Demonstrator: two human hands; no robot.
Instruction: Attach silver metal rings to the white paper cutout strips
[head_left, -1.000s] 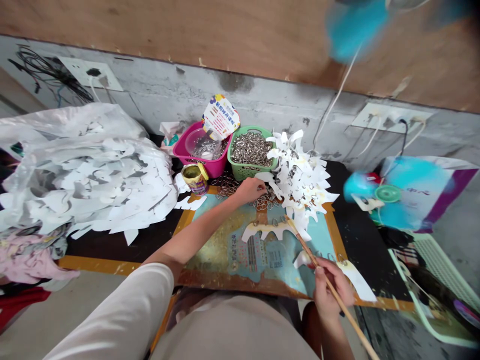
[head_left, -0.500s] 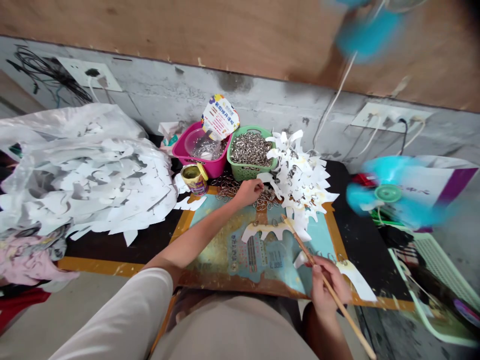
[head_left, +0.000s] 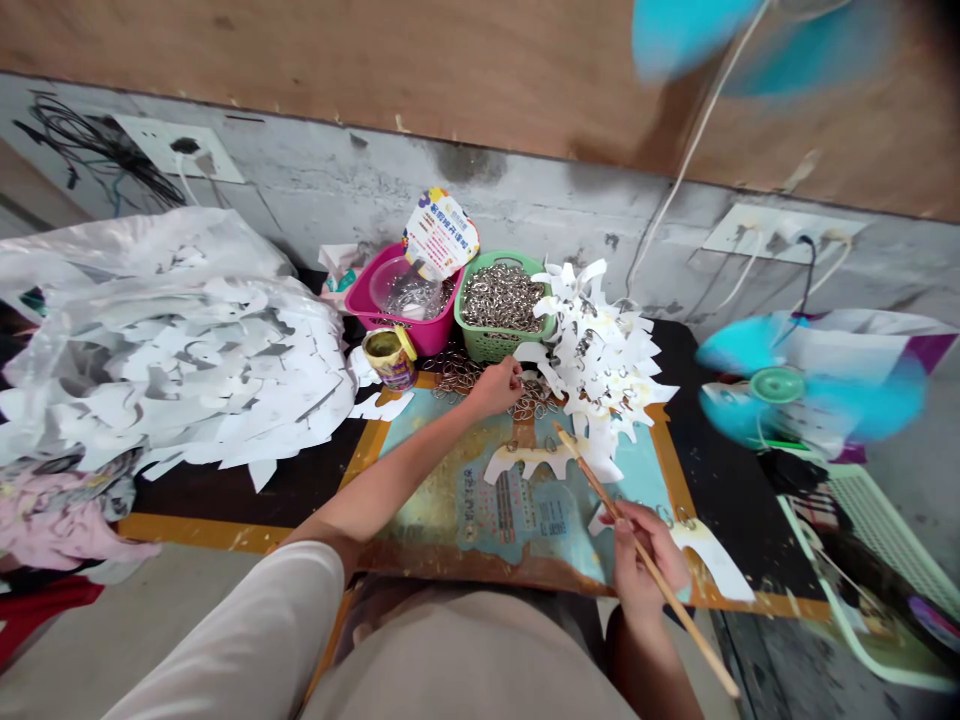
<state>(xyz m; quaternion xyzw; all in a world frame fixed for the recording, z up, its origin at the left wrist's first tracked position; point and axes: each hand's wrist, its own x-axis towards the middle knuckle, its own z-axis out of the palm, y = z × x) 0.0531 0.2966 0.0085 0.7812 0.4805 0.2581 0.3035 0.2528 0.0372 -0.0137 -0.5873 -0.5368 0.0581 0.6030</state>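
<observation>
My left hand reaches over a loose pile of metal rings in front of the baskets. Its fingertips are pinched together, and what they hold is too small to make out. In my right hand is a long wooden stick, held slantwise with its tip over a white cut-out strip. Several rings lie along the upper edge of that strip. Another white cut-out piece with rings lies beside my right hand. A heap of white pieces with rings stands right of the pile.
A green basket full of metal rings stands beside a pink basket. Before them is an open yellow-rimmed jar. White cut-outs in a plastic bag fill the left side. A blue fan spins at the right.
My right hand has shifted slightly left and up, carrying the stick's tip leftward past the strip's edge. My left hand has barely moved over the ring pile.
</observation>
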